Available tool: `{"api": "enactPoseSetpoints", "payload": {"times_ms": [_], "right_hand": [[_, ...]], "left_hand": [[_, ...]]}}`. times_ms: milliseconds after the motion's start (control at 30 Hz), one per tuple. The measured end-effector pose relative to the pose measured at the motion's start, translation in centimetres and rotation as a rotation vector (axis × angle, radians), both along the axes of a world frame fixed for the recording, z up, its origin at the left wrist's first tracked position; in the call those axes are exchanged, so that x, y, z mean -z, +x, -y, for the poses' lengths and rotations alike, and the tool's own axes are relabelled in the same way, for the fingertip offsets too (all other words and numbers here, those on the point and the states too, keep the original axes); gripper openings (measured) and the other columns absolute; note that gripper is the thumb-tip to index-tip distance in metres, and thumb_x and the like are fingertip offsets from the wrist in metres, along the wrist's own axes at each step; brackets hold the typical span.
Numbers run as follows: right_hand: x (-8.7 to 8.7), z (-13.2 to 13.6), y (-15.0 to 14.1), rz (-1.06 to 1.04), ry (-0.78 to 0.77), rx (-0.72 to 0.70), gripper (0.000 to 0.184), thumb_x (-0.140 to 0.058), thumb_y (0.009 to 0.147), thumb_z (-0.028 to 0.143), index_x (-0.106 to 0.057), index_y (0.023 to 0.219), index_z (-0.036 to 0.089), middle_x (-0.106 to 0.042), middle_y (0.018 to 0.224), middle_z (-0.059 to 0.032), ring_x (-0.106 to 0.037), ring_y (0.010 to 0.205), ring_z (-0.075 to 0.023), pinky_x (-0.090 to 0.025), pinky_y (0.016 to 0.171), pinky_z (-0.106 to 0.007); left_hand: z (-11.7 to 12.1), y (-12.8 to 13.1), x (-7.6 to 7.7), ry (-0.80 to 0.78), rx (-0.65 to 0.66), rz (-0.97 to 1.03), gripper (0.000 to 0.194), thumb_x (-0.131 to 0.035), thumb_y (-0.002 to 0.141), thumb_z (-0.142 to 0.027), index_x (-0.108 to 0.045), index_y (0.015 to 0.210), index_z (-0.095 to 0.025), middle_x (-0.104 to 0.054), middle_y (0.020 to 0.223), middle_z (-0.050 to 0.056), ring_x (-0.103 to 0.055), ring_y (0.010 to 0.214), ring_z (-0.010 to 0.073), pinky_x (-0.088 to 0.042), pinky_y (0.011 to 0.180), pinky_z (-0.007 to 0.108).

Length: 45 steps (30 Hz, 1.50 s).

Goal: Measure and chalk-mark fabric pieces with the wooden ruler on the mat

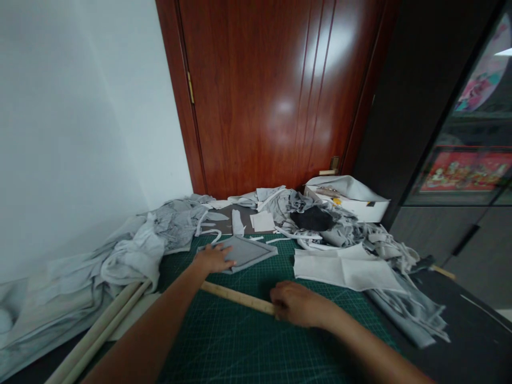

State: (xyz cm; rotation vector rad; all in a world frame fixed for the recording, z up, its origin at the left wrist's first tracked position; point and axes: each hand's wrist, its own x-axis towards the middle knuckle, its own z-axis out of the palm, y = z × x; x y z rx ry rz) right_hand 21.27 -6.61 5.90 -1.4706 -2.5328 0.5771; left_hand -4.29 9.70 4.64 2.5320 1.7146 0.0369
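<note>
My left hand (214,260) lies with its fingers spread on the left part of a grey fabric piece (246,250), which has folded-looking edges and a pointed right end. My right hand (294,303) is closed round the right end of a wooden ruler (238,296). The ruler slants across the green cutting mat (240,346), nearer to me than the grey piece, and its left end passes close to my left wrist. Beyond the grey piece are a few white strips and a small stack of white squares (263,221).
Heaped grey and white cloth (136,250) runs along the left wall, with long pale rolls (100,333) near me. On the right are a white fabric piece (346,266), scraps and a dark round piece (312,218). A white box (368,211) stands behind, before a wooden door (264,96).
</note>
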Motion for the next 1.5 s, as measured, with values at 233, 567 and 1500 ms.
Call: {"api": "enactPoseSetpoints", "payload": {"times_ms": [233,567,1500], "right_hand": [[-0.9,0.7,11.7,-0.553,-0.713,0.044,0.028,-0.070,0.067,0.039,-0.051,0.070,0.019,-0.056,0.064,0.0048,-0.051,0.061,-0.0127,-0.033,0.058,-0.023],[0.9,-1.1,5.8,-1.026,-0.608,0.109,0.033,-0.075,0.067,0.042,-0.062,0.082,0.015,-0.066,0.081,-0.0016,-0.059,0.076,-0.0154,-0.040,0.075,-0.027],[2.7,-0.7,-0.4,-0.095,0.117,0.316,0.037,-0.039,0.092,0.033,-0.068,0.074,0.017,-0.065,0.067,-0.0042,-0.057,0.061,-0.0153,-0.035,0.058,-0.025]], "left_hand": [[4.5,-0.1,-0.4,0.040,-0.053,-0.104,0.065,-0.048,0.083,-0.058,-0.046,0.139,-0.023,-0.041,0.146,0.016,-0.034,0.130,0.0450,-0.031,0.097,0.060],[13.7,7.1,0.1,0.148,0.125,-0.060,0.061,-0.061,0.077,-0.055,-0.065,0.117,-0.009,-0.063,0.114,0.027,-0.052,0.108,0.0450,-0.038,0.089,0.055],[6.9,5.6,5.2,0.269,0.311,0.149,0.048,-0.041,0.095,-0.034,-0.040,0.140,-0.019,-0.041,0.147,0.009,-0.033,0.136,0.0247,-0.025,0.112,0.045]]}}
